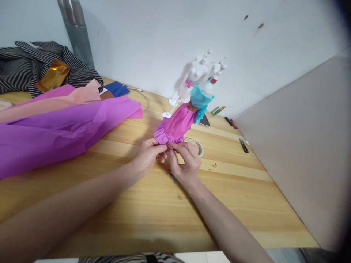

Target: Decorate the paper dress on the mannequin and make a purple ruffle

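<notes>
A white doll figure (pixel 206 87) leans away from me, dressed in a turquoise paper top (pixel 201 95) and a magenta paper skirt (pixel 179 123). Along the skirt's lower edge runs a purple ruffle (pixel 162 132). My left hand (pixel 150 155) has its thumb and fingers closed on the ruffle. Pressed to the same edge, the fingers of my right hand (pixel 186 160) pinch the ruffle from the other side. Just behind my right hand lies a roll of tape (pixel 199 147). A second white figure (pixel 192 75) with a pink band stands behind, against the wall.
Purple crepe paper (pixel 68 128) and peach paper (pixel 79 96) spread across the left. Behind them are striped cloth (pixel 16 65), gold foil (pixel 53 75), blue paper (pixel 116 88) and a bottle (pixel 78 36). A cutter (pixel 243 145) lies near the right-hand panel (pixel 301 138).
</notes>
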